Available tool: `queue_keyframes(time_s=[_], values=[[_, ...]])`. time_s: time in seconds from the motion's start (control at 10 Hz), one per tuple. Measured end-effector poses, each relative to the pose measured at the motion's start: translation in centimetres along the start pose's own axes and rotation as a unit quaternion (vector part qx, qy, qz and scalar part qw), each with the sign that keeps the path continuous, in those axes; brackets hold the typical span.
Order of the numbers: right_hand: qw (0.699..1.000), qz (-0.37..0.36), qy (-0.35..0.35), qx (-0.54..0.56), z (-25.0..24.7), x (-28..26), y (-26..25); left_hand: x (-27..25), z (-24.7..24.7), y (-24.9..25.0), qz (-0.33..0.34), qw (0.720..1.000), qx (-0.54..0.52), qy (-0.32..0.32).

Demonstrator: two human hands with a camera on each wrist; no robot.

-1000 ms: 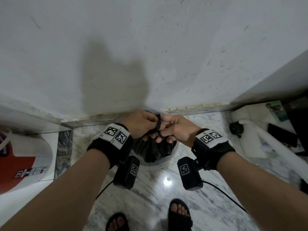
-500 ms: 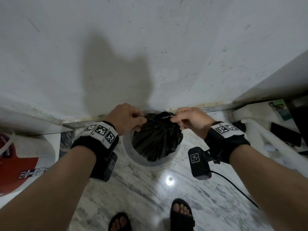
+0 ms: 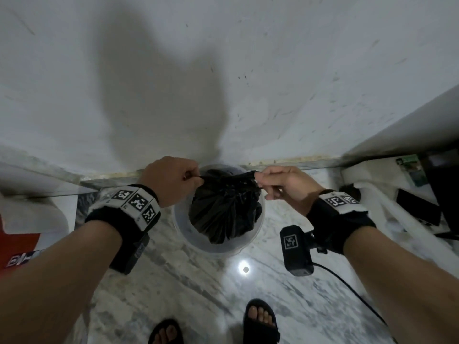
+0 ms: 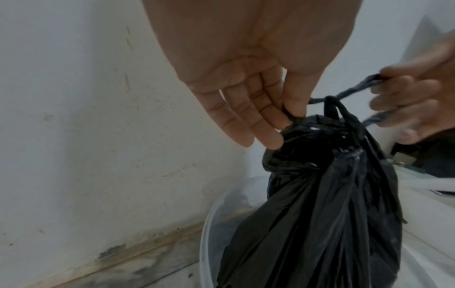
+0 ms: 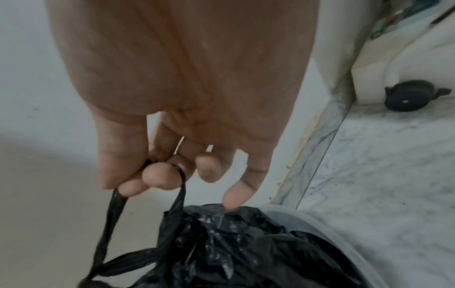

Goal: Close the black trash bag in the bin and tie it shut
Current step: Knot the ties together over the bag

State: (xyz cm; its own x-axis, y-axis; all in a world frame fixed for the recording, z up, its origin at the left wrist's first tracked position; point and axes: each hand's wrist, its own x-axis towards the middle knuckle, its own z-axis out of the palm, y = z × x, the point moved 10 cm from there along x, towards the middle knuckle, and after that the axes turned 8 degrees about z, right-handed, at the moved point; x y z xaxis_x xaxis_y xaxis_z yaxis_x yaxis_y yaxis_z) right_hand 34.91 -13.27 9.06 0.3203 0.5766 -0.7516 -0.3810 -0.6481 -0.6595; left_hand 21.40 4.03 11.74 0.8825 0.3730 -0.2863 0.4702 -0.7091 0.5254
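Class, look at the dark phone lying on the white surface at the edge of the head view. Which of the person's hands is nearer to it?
Right. The right hand pinches the black bag's tie on the side towards the phone; the left hand grips the bag's other side, farther away.

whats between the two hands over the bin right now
The gathered top of the black trash bag, with its twisted handle strips meeting at a knot, spans from left hand to right hand. The left wrist view shows it best.
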Motion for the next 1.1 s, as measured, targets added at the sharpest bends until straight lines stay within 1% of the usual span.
queue_keyframes(time_s=[0.1, 0.2, 0.3, 0.4, 0.5, 0.6, 0.8, 0.9, 1.0, 1.1], values=[[0.997, -0.024, 0.045, 0.054, -1.4, 0.5, 0.0, -0.1, 0.3, -0.3, 0.005, 0.999, 0.037, 0.002], [0.988, -0.021, 0.116, 0.098, -2.5, 0.8, 1.3, 0.2, 0.7, -0.8, 0.004, 0.999, 0.045, 0.012], [0.962, 0.024, 0.235, 0.139, -5.1, 0.6, 3.5, -0.3, 1.9, -1.9, -0.011, 1.0, 0.015, 0.002], [0.946, 0.069, 0.299, 0.103, -6.4, 0.6, 5.1, -1.3, 2.2, -3.5, -0.048, 0.996, -0.067, 0.021], [0.943, 0.093, 0.305, 0.096, -5.9, 0.8, 5.5, -2.1, 2.6, -4.8, -0.102, 0.986, -0.128, 0.026], [0.939, 0.103, 0.313, 0.092, -5.6, 0.5, 4.7, -2.4, 2.6, -5.8, -0.135, 0.972, -0.185, 0.049], [0.933, 0.109, 0.335, 0.076, -5.6, -0.8, 3.9, -3.7, 2.9, -5.2, -0.153, 0.954, -0.25, 0.069], [0.935, 0.104, 0.332, 0.074, -5.7, -1.3, 3.5, -3.8, 2.8, -4.9, -0.154, 0.952, -0.255, 0.068], [0.948, 0.091, 0.302, 0.047, -5.1, -1.9, 2.3, -3.7, 2.4, -5.1, -0.153, 0.956, -0.242, 0.06], [0.957, 0.063, 0.28, 0.038, -4.5, -2.5, 0.7, -3.5, 2.0, -4.5, -0.164, 0.951, -0.258, 0.052]])
